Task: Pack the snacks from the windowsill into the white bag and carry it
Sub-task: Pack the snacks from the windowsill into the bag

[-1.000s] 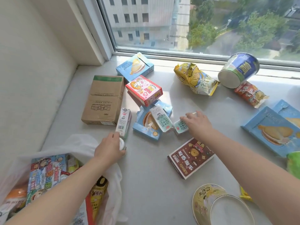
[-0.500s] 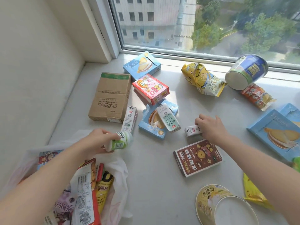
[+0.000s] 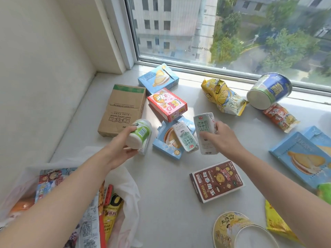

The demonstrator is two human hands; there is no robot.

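Observation:
My left hand (image 3: 121, 147) holds a small white and green bottle (image 3: 139, 133) raised above the windowsill (image 3: 166, 203). My right hand (image 3: 223, 138) grips a white and green milk carton (image 3: 205, 131) lifted off the sill. The white bag (image 3: 125, 185) lies open at the lower left, with several snack packets in it, partly hidden by my left forearm. Another milk carton (image 3: 185, 138) rests on a light blue box (image 3: 168, 149). A brown bear box (image 3: 216, 180) lies below my right hand.
A cardboard box (image 3: 123, 108), a pink box (image 3: 167, 103), a blue biscuit box (image 3: 158, 78), a yellow bag (image 3: 222, 96), a blue tub (image 3: 268, 91), an orange packet (image 3: 279, 117) and a larger blue box (image 3: 302, 156) crowd the sill. A yellow cup (image 3: 238, 231) lies at the front. Wall on the left.
Both hands have lifted their items off the sill: the left raised the bottle, the right picked up the milk carton and turned it upright. The view shifted left.

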